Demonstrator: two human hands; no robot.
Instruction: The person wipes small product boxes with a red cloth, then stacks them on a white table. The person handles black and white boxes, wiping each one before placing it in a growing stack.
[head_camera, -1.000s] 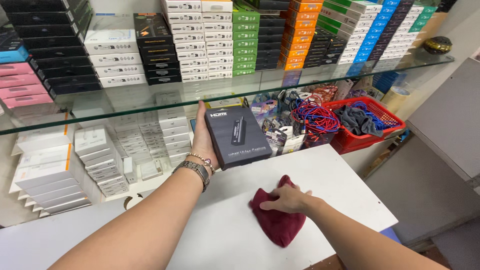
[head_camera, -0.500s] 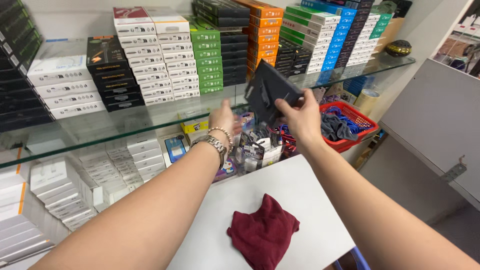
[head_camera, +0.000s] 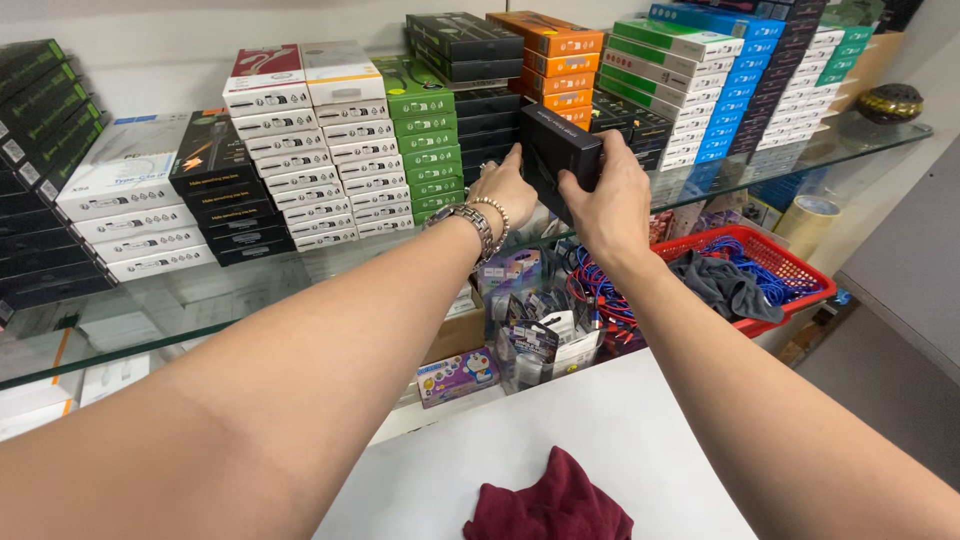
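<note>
Both my hands hold a flat black box (head_camera: 556, 150) up at the glass shelf (head_camera: 300, 275), in front of the stack of black boxes. My left hand (head_camera: 503, 187), with a metal watch and a bead bracelet at the wrist, grips its left edge. My right hand (head_camera: 608, 195) wraps its right side. A dark red cloth (head_camera: 550, 500) lies loose on the white counter (head_camera: 640, 440) below my arms, touched by neither hand.
Stacks of white, green, black, orange and blue boxes fill the glass shelf. A red basket (head_camera: 775, 270) of cables and dark cloth stands right of the counter. Small packaged goods (head_camera: 535, 325) sit under the shelf. A tape roll (head_camera: 808, 220) is at the far right.
My right hand left the red cloth on the counter and joined the left on the black box. Both hands raised the box from counter height to the glass shelf's stacks.
</note>
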